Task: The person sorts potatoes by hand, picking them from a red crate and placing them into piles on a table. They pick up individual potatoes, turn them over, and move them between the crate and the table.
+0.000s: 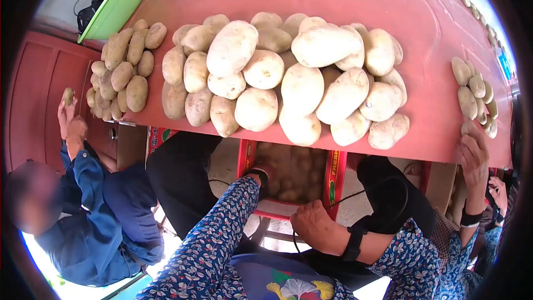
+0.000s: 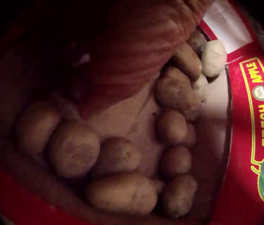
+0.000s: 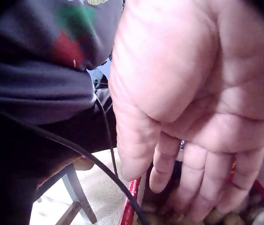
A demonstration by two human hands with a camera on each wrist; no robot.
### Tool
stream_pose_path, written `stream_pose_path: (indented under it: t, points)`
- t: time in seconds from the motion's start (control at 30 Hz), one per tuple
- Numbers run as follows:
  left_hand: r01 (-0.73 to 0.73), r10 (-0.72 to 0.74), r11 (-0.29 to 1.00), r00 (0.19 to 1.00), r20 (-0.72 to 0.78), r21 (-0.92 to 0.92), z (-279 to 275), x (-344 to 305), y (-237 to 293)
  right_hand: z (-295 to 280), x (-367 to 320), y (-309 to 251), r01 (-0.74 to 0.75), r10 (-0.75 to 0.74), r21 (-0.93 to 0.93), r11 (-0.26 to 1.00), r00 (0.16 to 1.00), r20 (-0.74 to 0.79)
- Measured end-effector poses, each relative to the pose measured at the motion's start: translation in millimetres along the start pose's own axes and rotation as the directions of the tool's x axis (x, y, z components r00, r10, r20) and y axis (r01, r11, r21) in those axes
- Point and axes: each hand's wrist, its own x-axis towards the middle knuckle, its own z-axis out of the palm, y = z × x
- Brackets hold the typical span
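Note:
Below the table edge, a red cardboard box [image 1: 336, 172] holds many potatoes [image 1: 288, 183] in its shaded inside. My left hand [image 2: 136, 51] reaches down into this box, with potatoes lying around it. Its fingertips fade into the dark, and I cannot tell whether they grasp a potato. My right hand [image 3: 197, 103] is over the near side of the box, palm showing in the right wrist view. Its fingers hang loosely toward the potatoes inside, and nothing is in its grasp.
A large pile of potatoes [image 1: 302, 89] lies on the red table [image 1: 433, 78], with smaller piles left and right. Another person [image 1: 94, 228] on the left holds up a potato [image 1: 68, 96]. A green basin [image 1: 116, 8] stands behind; a black cable [image 3: 83, 150] hangs near my right hand.

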Motion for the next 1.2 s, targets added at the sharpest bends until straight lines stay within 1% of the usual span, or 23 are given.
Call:
stream_pose_path:
  t: [0.07,0.1,0.17,0.23,0.37,0.4,0.47,0.53,0.6,0.67,0.73,0.77,0.8,0.87,0.9,0.93,0.97,1.0,1.07,1.1,1.13,1.17,1.2]
  points:
    - [-0.145,0.231,0.880,0.963,-0.140,0.452,111.8,107.0,-54.5,0.0,-0.5,1.7,0.017,-0.017,0.064,0.998,1.000,0.004]
    - [-0.133,0.223,0.882,0.963,-0.151,0.453,78.9,89.6,-46.1,-0.4,2.7,0.9,0.009,-0.013,0.075,0.997,0.999,0.046]
    - [-0.130,0.172,0.958,0.973,-0.151,0.254,4.5,53.6,-13.7,-0.6,4.6,1.3,0.017,-0.020,0.065,0.998,0.999,0.037]
    - [-0.135,0.140,0.990,0.981,-0.133,0.046,-40.2,6.5,24.6,1.4,6.6,1.1,0.002,-0.005,0.083,0.997,0.999,0.041]
    - [-0.095,0.079,0.928,0.995,-0.059,-0.361,-193.7,-102.0,104.0,-6.6,8.6,-1.7,0.034,-0.036,0.050,0.998,0.999,0.030]
    - [-0.094,0.075,0.929,0.995,-0.066,-0.357,-199.9,-108.7,111.1,-4.2,10.3,0.7,0.080,-0.080,0.124,0.989,0.997,-0.005]
    - [-0.346,0.295,0.635,0.935,-0.198,-0.690,-211.4,-122.5,123.9,-7.0,9.7,0.9,0.126,-0.119,0.188,0.974,0.992,-0.049]
    - [-0.417,0.310,0.563,0.907,-0.286,-0.714,-251.6,-171.6,141.9,-18.1,15.8,-2.9,0.135,-0.137,0.093,0.987,0.990,0.025]
    - [-0.557,0.360,0.508,0.830,-0.425,-0.657,-288.7,-228.2,148.1,-19.7,16.7,-5.0,0.138,-0.143,0.086,0.987,0.988,0.050]
    - [-0.546,0.318,0.237,0.825,-0.467,-0.804,-310.0,-274.2,143.5,-19.4,15.1,-2.9,0.181,-0.177,0.079,0.980,0.983,-0.054]
    - [-0.566,0.154,-0.058,0.809,-0.567,-0.823,-327.8,-307.7,129.0,-17.4,17.0,-1.8,0.178,-0.173,0.070,0.982,0.982,-0.074]
    - [-0.714,-0.021,0.068,0.697,-0.717,-0.697,-331.6,-311.7,119.5,-15.4,17.1,-1.3,0.172,-0.166,0.067,0.983,0.982,-0.086]
    - [-0.805,-0.168,0.217,0.526,-0.834,-0.551,-337.3,-312.7,112.1,-14.2,16.2,0.0,0.165,-0.159,0.070,0.984,0.984,-0.084]
    - [-0.743,-0.295,0.547,0.260,-0.919,-0.386,-362.9,-320.0,103.7,-14.5,17.0,1.5,0.165,-0.155,0.095,0.982,0.983,-0.102]
    - [-0.617,-0.271,0.727,0.142,-0.952,-0.299,-375.9,-322.4,98.6,-16.2,16.9,3.1,0.157,-0.147,0.107,0.982,0.985,-0.096]
    - [-0.453,-0.224,0.864,0.044,-0.974,-0.219,-387.0,-322.8,94.3,-16.9,15.2,4.9,0.157,-0.139,0.092,0.983,0.973,-0.185]
    - [-0.298,-0.140,0.946,-0.035,-0.990,-0.123,-398.1,-321.4,90.3,-15.3,10.5,3.3,0.157,-0.130,0.091,0.983,0.958,-0.255]
    - [-0.135,-0.046,0.990,-0.086,-0.995,-0.034,-406.7,-316.2,87.5,-7.5,14.0,4.6,0.160,-0.126,0.151,0.976,0.969,-0.211]
    - [0.105,0.036,0.994,-0.100,-0.994,0.025,-420.9,-302.2,87.5,0.8,12.4,-0.4,0.098,-0.078,0.183,0.978,0.991,-0.109]
    - [0.084,0.016,0.996,-0.073,-0.997,0.010,-424.8,-287.0,72.8,3.4,10.3,-1.6,0.125,-0.119,0.133,0.983,0.991,-0.057]
    - [0.099,0.146,0.983,0.066,-0.987,0.152,-428.1,-272.4,54.1,7.2,9.0,-5.8,0.162,-0.161,0.082,0.983,0.987,-0.009]
    - [0.094,0.272,0.951,0.198,-0.942,0.295,-424.9,-260.8,45.3,11.3,6.0,-13.7,0.110,-0.112,0.040,0.993,0.992,0.052]
    - [0.081,0.263,0.955,0.210,-0.942,0.285,-417.3,-253.4,46.4,14.1,-0.9,-15.8,0.110,-0.113,0.053,0.993,0.991,0.069]
